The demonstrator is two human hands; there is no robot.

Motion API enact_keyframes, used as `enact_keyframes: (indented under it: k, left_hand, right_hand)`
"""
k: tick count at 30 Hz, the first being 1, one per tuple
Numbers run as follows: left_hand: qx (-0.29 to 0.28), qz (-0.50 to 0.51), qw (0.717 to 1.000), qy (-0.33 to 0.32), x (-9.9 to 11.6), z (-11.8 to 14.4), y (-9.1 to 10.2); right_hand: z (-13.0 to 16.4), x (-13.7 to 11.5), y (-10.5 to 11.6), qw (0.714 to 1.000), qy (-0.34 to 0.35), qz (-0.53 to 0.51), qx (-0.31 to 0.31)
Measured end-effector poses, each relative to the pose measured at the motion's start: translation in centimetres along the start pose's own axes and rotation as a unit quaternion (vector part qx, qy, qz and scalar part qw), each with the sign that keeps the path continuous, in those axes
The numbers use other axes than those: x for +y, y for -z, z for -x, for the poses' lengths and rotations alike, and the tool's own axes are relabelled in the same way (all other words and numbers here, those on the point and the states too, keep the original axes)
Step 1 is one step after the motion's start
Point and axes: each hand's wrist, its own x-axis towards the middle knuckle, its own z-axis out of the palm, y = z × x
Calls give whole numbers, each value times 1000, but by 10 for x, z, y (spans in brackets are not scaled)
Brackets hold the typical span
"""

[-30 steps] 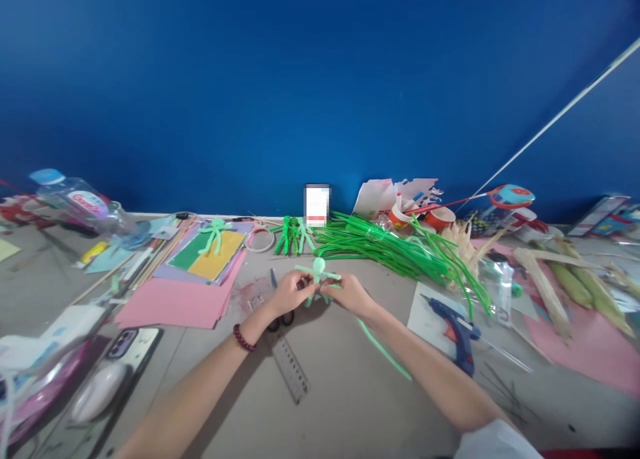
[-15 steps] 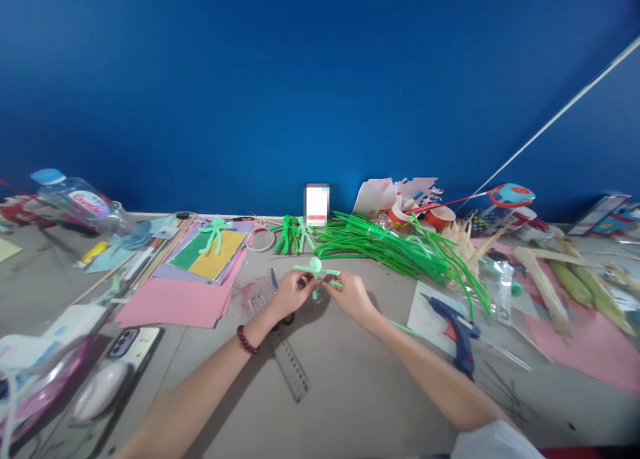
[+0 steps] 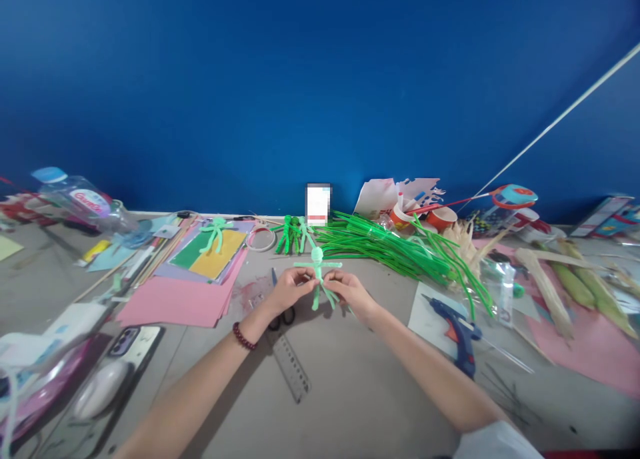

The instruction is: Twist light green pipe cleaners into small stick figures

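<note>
A light green pipe cleaner figure [image 3: 317,255] is held upright over the table between my two hands, its round head at the top and its arms stretched sideways. My left hand [image 3: 293,289] pinches its middle from the left. From the other side, my right hand [image 3: 350,291] pinches it around the waist, with the legs hanging below the fingertips. Beneath my left wrist lie a clear ruler [image 3: 290,369] and black scissors [image 3: 283,317], partly hidden by the hand and forearm.
Behind my hands lie a pile of green pipe cleaners [image 3: 380,245] and several finished figures [image 3: 293,235]. A blue glue gun [image 3: 457,332] rests on the right. Pink paper [image 3: 175,302], a phone [image 3: 140,345], a computer mouse [image 3: 103,389] and a plastic bottle [image 3: 80,195] are on the left.
The figure has been raised slightly and its legs now hang below my fingers, spread apart. My fingertips have come closer together at its waist.
</note>
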Motion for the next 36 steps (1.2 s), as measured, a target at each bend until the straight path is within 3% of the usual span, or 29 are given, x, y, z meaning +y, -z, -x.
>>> enact_keyframes:
  k: [5, 11, 19, 31, 36]
  left_hand:
    - [0, 9, 1000, 7, 3, 2, 1]
    - [4, -30, 999, -15, 5, 2, 1]
    - [42, -63, 997, 0, 9, 2, -4]
    - [118, -31, 992, 27, 4, 4, -16]
    - [98, -10, 995, -10, 11, 6, -14]
  right_hand:
    - [0, 2, 1, 999, -12, -34, -29]
    - [-2, 5, 3, 1000, -6, 17, -5]
    - [-3, 1, 1, 973, 150, 165, 58]
    - [3, 8, -5, 938, 212, 252, 108]
    - [1, 10, -4, 941, 216, 226, 127]
